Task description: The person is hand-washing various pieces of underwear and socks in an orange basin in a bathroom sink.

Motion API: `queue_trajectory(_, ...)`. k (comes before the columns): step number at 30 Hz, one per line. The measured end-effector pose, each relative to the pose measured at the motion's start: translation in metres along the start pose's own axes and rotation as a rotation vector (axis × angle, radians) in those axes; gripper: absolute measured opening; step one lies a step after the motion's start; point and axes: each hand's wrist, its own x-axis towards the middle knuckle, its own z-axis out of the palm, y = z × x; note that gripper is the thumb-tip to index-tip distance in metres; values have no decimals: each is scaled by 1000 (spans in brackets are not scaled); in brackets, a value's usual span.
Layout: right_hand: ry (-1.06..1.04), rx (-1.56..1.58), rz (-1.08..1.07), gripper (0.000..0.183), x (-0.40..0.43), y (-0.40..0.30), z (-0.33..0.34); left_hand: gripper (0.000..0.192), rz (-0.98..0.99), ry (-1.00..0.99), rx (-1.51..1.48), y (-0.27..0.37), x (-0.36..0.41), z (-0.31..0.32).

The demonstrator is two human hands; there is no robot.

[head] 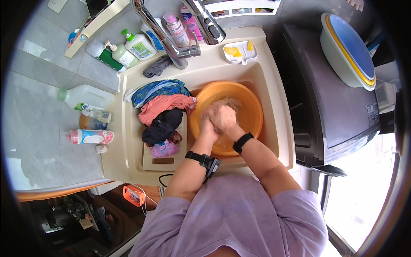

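An orange plastic basin (253, 128) with water stands in the beige laundry sink (282, 141). Over its middle, my left hand (208, 128) and my right hand (223, 115) are pressed together around a pale, wet cloth (235, 102). Part of this cloth shows beyond my knuckles in the water; the rest is hidden by my fingers. Left of the basin, a heap of clothes lies on the sink's washboard (179, 138): a blue patterned garment (160, 91), a coral garment (167, 104), a black garment (163, 125) and a small lilac cloth (164, 148).
A chrome faucet (160, 35) rises behind the basin, its spray head (213, 30) overhanging the sink. A white soap dish (240, 57) holds yellow soap pieces. Bottles, including a green-capped pump bottle (139, 46), line the back left. Stacked basins (340, 61) rest on a dark appliance (308, 80) at right.
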Motion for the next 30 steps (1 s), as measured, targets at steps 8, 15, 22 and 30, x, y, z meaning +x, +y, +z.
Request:
queue_trajectory(8,-82,-24,56,39,34,65,22,31,128,124,83,16,-58,-16)
queue_trajectory(15,-182,170,-30,51,11,37,11,31,266,116,69,16,-120,-18)
queue_trajectory(22,-299,649,-161,36,-39,-7,-59,34,251,-69,9,18,-170,6)
queue_trajectory(30,-209,794,-300,23,-86,-32,-92,22,167,-265,216,38,-214,6)
